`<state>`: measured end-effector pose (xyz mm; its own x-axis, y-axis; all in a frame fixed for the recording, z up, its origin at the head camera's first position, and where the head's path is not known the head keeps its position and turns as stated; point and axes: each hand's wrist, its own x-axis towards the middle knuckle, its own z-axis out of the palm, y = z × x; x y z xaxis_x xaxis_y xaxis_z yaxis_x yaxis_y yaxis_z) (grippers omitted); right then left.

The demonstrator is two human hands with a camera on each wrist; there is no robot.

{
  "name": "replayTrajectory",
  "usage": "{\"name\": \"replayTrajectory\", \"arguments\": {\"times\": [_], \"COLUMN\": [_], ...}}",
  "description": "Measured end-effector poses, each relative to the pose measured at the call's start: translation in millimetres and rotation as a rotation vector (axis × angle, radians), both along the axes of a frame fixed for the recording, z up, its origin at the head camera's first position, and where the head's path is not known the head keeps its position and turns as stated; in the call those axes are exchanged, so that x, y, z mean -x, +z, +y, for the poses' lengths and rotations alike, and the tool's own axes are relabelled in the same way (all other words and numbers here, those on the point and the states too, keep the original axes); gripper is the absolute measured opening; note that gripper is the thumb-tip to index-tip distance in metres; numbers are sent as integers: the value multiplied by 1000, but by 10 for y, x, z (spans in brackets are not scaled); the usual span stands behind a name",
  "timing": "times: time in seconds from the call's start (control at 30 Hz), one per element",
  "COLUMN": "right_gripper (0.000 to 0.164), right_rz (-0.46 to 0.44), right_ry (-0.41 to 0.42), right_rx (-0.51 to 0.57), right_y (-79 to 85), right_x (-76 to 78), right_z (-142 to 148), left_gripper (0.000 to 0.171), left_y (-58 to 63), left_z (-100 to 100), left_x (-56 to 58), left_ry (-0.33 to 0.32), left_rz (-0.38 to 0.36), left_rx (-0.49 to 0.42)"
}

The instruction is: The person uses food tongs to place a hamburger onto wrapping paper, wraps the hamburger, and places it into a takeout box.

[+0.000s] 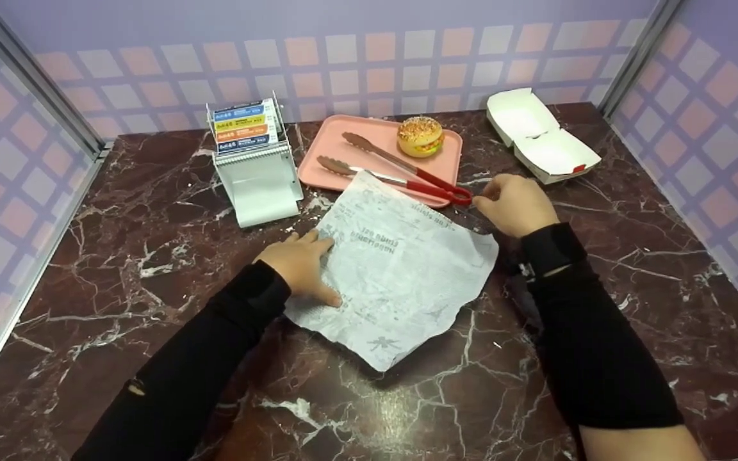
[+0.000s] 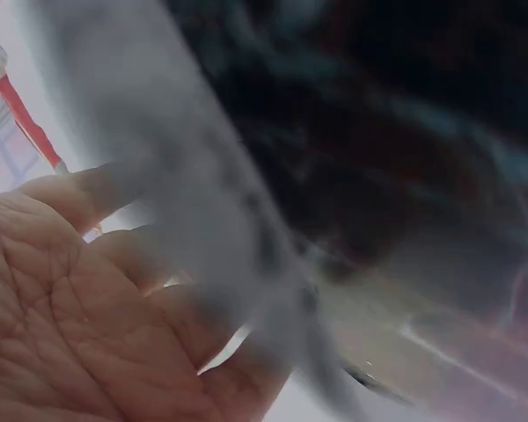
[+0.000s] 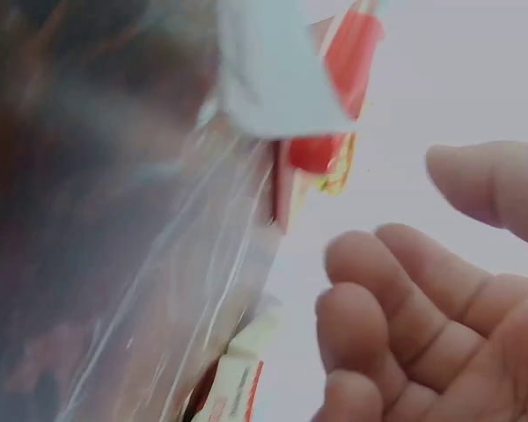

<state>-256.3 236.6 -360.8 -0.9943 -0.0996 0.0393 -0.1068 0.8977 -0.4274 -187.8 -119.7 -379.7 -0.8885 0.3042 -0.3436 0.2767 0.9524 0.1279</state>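
The paper [image 1: 407, 275] is a thin white sheet, slightly wrinkled and faintly printed in grey — spread out with one corner toward the person. Its far corner reaches up against the tongs. The left hand [image 1: 298, 264] touches its left edge, fingers spread, thumb on top. The tongs [image 1: 430, 190] have brown tips and red handles; they lie spread apart on the pink tray [image 1: 337, 128] — handle end just beside the right hand [image 1: 516, 205].

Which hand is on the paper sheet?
The left hand, spread on the left side of the paper sheet; the right hand is off it, beside the red end of the tongs.
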Motion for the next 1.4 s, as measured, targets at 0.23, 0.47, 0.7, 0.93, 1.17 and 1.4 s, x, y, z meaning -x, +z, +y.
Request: {"name": "replayTrajectory", "arguments": {"times": [0.23, 0.47, 0.7, 0.93, 1.17, 1.4], "right_gripper": [36, 44, 56, 61, 65, 65], "right_rz": [104, 137, 103, 15, -39, -56], "right_ry": [88, 146, 201, 194, 212, 269], "right_rx": [79, 72, 39, 22, -3, -87], "right_y": [2, 2, -14, 171, 543, 487], "right_x": [29, 67, 141, 157, 231, 528], "right_z": [-274, -434, -489, -456, -462, -662], "left_gripper": [105, 110, 114, 117, 117, 118], "left_y": [83, 51, -57, -68, -56, -41], "left_z": [70, 248, 252, 247, 254, 314], "left_x": [-3, -111, -101, -54, -61, -69], "left_ry": [29, 30, 54, 46, 59, 61], "left_rz": [61, 66, 10, 18, 17, 22], "left_rx": [3, 2, 26, 36, 43, 50]}}
